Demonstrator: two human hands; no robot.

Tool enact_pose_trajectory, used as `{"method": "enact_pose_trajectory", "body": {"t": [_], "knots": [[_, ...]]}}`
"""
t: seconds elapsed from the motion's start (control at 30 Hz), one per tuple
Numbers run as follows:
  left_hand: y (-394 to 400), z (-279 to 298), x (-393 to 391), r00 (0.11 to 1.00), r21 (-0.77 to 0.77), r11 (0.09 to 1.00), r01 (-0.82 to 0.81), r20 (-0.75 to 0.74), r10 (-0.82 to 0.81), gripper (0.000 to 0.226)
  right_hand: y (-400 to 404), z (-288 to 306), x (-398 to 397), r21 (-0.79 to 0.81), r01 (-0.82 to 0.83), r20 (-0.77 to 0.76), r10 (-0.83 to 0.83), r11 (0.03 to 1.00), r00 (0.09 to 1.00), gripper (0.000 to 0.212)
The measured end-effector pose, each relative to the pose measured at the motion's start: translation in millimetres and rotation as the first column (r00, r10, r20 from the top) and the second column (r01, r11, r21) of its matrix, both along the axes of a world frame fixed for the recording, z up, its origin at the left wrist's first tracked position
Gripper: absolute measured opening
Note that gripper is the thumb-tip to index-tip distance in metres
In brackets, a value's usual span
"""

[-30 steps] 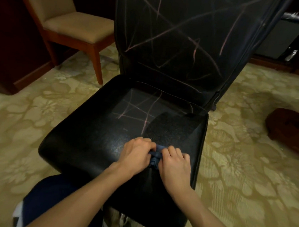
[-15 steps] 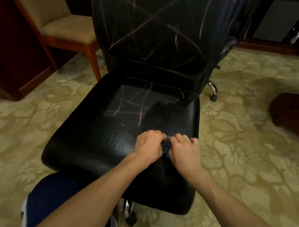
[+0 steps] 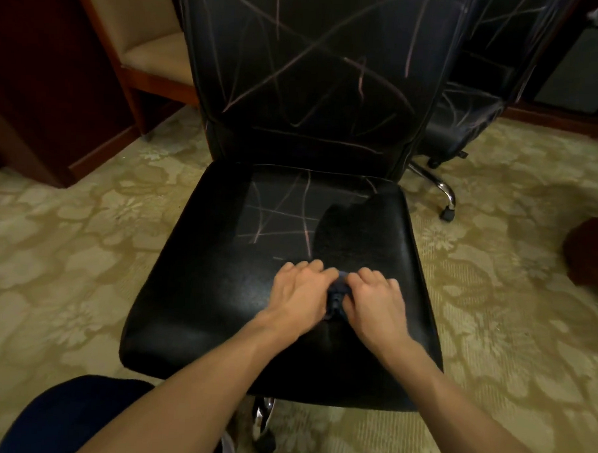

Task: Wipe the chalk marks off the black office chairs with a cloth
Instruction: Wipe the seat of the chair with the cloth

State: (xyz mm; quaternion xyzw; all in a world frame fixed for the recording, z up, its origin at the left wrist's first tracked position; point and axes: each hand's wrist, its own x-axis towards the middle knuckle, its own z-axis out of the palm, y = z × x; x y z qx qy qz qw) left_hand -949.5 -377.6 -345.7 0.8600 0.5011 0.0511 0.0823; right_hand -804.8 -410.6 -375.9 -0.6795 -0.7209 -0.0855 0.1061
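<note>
My left hand (image 3: 300,293) and right hand (image 3: 376,300) sit close together, fingers curled over a bunched dark blue cloth (image 3: 337,293) pressed on the seat of the black office chair (image 3: 219,291). Chalk lines (image 3: 284,222) cross the seat and backrest. A second black chair (image 3: 467,107) stands behind on patterned carpet (image 3: 67,243).

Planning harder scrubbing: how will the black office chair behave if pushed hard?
The black office chair would likely roll: a caster shows beneath its seat. The carpet may slow it. Its padded seat probably gives under both hands.
</note>
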Motion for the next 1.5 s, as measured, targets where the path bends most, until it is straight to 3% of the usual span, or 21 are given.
{"method": "enact_pose_trajectory", "body": {"t": [0.27,0.37,0.77,0.93,1.13,1.3,1.5], "knots": [[24.0,-8.2,-48.7,0.997,0.047,0.996,-0.080,0.011,0.079,0.025,32.7,-6.9,-39.9,-0.007,-0.096,-0.029,0.096,0.995,0.995,0.022],[48.1,-11.8,-44.1,0.994,0.067,0.993,-0.097,0.052,0.094,0.027,61.6,-4.0,-41.0,-0.038,-0.089,-0.002,0.089,0.995,0.996,0.014],[170.3,-14.5,-10.0,0.970,0.059,0.976,-0.212,0.138,0.202,0.024,189.8,14.8,-19.0,-0.106,-0.014,0.018,0.016,0.994,1.000,0.023],[159.7,-16.0,-18.2,0.972,0.032,0.983,-0.180,0.157,0.173,0.020,165.9,10.4,-32.9,-0.103,0.016,-0.045,-0.021,0.995,0.999,0.025],[89.4,-25.6,-61.6,0.956,0.037,0.988,-0.148,0.262,0.134,0.017,102.0,1.3,-48.7,-0.079,-0.081,-0.061,0.076,0.994,0.995,0.018],[37.8,-24.3,-96.9,0.971,0.043,0.991,-0.129,0.209,0.118,0.018,60.4,-8.2,-72.5,0.023,-0.235,-0.095,0.236,0.972,0.967,0.017],[65.4,-43.9,-107.7,0.974,0.227,0.963,-0.147,0.203,0.101,0.023,92.7,-11.1,-77.6,0.093,-0.271,-0.071,0.278,0.958,0.958,0.011]]}}
